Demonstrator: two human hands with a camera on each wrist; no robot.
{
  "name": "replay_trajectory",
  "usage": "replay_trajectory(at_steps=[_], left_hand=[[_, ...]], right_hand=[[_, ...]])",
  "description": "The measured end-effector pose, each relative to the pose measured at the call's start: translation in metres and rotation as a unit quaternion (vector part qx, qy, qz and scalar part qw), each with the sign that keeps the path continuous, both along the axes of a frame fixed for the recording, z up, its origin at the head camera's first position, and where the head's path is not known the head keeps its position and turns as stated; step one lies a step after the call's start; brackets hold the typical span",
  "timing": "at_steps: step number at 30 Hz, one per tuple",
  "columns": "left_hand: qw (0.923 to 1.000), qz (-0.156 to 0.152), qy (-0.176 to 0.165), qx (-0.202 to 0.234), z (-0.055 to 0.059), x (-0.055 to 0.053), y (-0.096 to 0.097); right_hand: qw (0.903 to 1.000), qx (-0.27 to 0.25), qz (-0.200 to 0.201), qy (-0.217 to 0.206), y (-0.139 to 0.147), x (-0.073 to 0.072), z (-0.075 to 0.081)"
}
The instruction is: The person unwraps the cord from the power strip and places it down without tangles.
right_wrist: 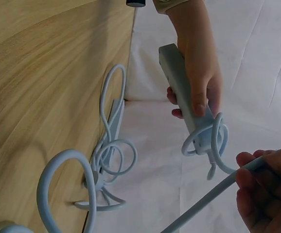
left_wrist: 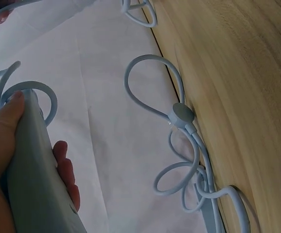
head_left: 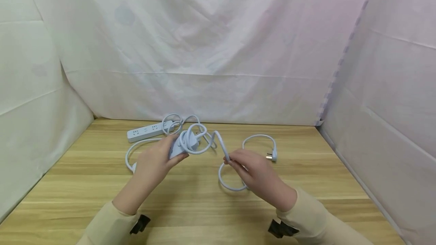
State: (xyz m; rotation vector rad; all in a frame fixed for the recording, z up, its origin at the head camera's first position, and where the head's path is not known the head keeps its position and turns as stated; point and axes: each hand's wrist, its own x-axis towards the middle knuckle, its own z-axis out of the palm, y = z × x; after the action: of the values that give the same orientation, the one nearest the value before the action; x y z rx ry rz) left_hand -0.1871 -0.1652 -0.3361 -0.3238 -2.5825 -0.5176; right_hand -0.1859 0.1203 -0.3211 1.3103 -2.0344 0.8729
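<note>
My left hand (head_left: 153,162) grips a white power strip (right_wrist: 175,68) above the table, thumb on one side and fingers round the other. Its white cord (head_left: 219,143) is looped round the strip's end and runs across to my right hand (head_left: 253,171). There the thumb and fingers pinch it. Beyond that pinch the cord curves over the tabletop at the right to a plug (head_left: 274,155) with metal prongs. A second power strip (head_left: 144,131) lies behind my left hand, its own cord coiled at its right end.
The wooden table (head_left: 204,214) carries all of this. White cloth (head_left: 204,48) hangs at its back edge and along both sides. Dark clips (head_left: 140,224) sit at both sleeve cuffs. Beside the second strip's coils lies a rounded plug (left_wrist: 181,115).
</note>
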Motion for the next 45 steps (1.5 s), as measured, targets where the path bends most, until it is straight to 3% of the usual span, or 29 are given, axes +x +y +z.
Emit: replay_trajectory(at_steps=[5, 12, 17, 23, 32, 37, 41, 45], left_hand=[[0.9996, -0.009, -0.008, -0.025, -0.004, -0.004, -0.001], [0.9970, 0.012, -0.047, -0.060, -0.004, -0.004, 0.001], [0.9959, 0.024, -0.053, -0.069, -0.003, -0.002, 0.001], [0.9964, 0.028, -0.034, -0.072, -0.004, 0.000, 0.001], [0.9959, 0.011, 0.018, -0.088, -0.003, 0.004, 0.000], [0.9963, 0.008, 0.023, -0.083, -0.002, 0.007, -0.002], [0.9966, 0.007, 0.020, -0.079, 0.000, 0.009, -0.004], [0.9967, -0.001, 0.039, -0.071, 0.003, 0.011, -0.005]], right_hand=[[0.9999, -0.009, 0.011, -0.001, -0.004, -0.002, 0.008], [0.9993, -0.029, -0.016, -0.017, -0.005, -0.008, 0.014], [0.9977, -0.056, -0.033, -0.021, -0.003, -0.013, 0.017], [0.9950, -0.084, -0.053, -0.011, 0.002, -0.023, 0.020], [0.9896, -0.102, -0.090, -0.045, 0.015, -0.034, 0.021], [0.9863, -0.108, -0.111, -0.058, 0.023, -0.042, 0.017], [0.9834, -0.095, -0.141, -0.063, 0.031, -0.047, 0.013], [0.9793, -0.066, -0.176, -0.075, 0.039, -0.052, 0.008]])
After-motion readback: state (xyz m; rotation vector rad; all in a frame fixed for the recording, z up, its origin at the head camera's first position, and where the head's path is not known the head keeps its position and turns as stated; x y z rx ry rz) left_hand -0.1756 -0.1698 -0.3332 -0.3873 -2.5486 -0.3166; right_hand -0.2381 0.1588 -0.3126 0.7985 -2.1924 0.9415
